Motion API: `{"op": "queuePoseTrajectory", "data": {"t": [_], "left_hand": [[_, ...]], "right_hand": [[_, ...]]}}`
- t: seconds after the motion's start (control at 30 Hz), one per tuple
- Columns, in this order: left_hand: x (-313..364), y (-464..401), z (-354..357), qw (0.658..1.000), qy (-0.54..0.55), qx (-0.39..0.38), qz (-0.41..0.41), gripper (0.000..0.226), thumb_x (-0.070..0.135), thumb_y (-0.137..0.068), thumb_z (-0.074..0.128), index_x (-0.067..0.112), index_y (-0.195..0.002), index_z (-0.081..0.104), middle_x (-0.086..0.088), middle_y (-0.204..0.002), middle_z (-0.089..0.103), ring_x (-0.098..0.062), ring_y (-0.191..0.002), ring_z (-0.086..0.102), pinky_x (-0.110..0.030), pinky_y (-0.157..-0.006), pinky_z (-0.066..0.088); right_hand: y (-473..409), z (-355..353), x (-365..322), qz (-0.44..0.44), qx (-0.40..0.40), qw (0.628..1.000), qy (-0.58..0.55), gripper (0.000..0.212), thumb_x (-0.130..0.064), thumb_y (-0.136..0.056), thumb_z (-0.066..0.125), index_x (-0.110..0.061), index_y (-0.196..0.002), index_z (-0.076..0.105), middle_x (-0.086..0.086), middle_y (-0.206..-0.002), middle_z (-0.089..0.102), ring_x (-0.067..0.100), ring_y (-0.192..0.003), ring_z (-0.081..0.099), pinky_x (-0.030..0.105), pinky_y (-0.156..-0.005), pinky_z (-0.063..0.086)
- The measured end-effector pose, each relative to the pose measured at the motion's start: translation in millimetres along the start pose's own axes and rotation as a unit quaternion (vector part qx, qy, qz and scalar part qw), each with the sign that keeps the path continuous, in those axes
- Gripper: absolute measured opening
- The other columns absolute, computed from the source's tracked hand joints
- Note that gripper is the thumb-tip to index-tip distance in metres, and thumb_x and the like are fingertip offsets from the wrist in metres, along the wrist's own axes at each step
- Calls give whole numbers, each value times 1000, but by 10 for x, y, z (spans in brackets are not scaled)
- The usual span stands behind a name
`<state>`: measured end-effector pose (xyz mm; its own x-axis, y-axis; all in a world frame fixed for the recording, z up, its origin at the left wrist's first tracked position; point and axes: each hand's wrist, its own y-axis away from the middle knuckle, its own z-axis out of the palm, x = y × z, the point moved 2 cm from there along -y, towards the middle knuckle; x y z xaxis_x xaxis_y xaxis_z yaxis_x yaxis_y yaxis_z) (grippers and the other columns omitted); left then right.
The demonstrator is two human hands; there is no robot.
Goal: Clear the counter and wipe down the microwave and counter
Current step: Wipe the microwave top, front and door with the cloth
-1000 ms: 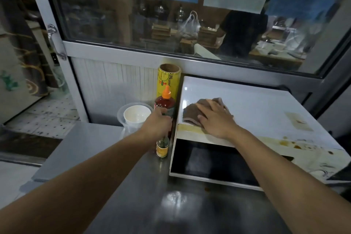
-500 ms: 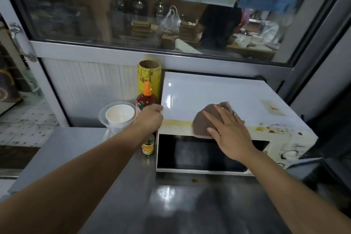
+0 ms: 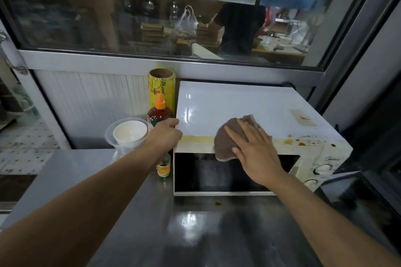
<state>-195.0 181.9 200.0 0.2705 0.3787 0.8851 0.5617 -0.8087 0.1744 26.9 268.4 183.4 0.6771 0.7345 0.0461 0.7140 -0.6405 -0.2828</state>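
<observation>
A white microwave (image 3: 234, 104) stands on the steel counter (image 3: 152, 234) against the window wall. My right hand (image 3: 253, 149) presses a brown cloth (image 3: 225, 138) flat on the front edge of the microwave's top, the cloth hanging over the dark door. My left hand (image 3: 166, 134) grips the microwave's front left top corner. Brown stains (image 3: 303, 142) dot the top's front right, above the control knobs (image 3: 323, 168). A yellowish strip runs along the top's front edge.
Left of the microwave stand a red sauce bottle (image 3: 159, 112) with an orange cap, a yellow wrap roll (image 3: 161, 86), a small jar (image 3: 163, 168) and a white cup (image 3: 130, 133) inside a clear container. A brown spot (image 3: 217, 203) lies on the counter.
My right hand has slid the cloth from the top's left part rightward and forward to the front edge. My left hand shifted from the bottle area onto the microwave's corner. The view has turned right.
</observation>
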Motion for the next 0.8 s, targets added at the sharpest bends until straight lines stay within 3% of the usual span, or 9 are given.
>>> {"op": "queuePoseTrajectory", "data": {"t": [0.1,0.2,0.37,0.57,0.67,0.73,0.8], "left_hand": [[27,-43,41,1000,-2,-15,6,54,6,-86,53,21,-138,45,-6,-141,45,-20,-117,46,-29,-96,41],[35,-90,80,1000,-5,-13,7,54,10,-87,55,23,-138,44,-6,-141,45,-23,-120,48,-31,-99,41],[127,-210,158,1000,-15,1,14,54,12,-87,56,22,-138,44,-5,-141,45,-19,-109,52,-24,-85,40],[171,-370,231,998,-64,-1,-1,58,13,-87,56,25,-141,39,-5,-143,42,-25,-123,45,-26,-86,33],[187,-431,245,995,-100,6,9,58,12,-87,57,23,-141,39,-6,-145,41,-28,-129,41,-30,-99,36],[227,-490,256,988,-149,9,31,57,12,-87,56,22,-141,39,-7,-147,38,-32,-134,34,-42,-110,32],[275,-538,263,984,-175,4,33,58,9,-84,55,23,-139,41,-7,-146,36,-34,-133,33,-49,-108,35]], "right_hand": [[12,-22,-59,39,13,999,-13,53,-34,-96,39,-34,-147,24,5,-158,15,25,-145,11,36,-115,2],[-169,-14,-435,35,11,999,-31,56,-47,-92,35,-35,-146,27,8,-158,14,27,-145,8,36,-113,-10],[-258,3,-371,0,-27,998,-59,55,-57,-95,18,-40,-147,19,-1,-160,6,19,-146,-1,37,-118,-5],[-286,13,198,168,-95,980,-57,57,-63,-91,12,-46,-145,14,2,-160,-2,22,-146,-8,40,-116,-8],[-590,117,-192,92,-88,991,-51,56,-61,-91,16,-45,-145,13,6,-159,-2,27,-145,-11,43,-113,-15],[-747,170,-330,21,-83,994,-70,55,-59,-91,17,-46,-144,14,2,-159,0,24,-145,-10,42,-114,-12],[-865,178,-96,19,-93,992,-88,52,-56,-93,20,-47,-144,14,-5,-159,2,18,-145,-6,40,-115,-6]]}}
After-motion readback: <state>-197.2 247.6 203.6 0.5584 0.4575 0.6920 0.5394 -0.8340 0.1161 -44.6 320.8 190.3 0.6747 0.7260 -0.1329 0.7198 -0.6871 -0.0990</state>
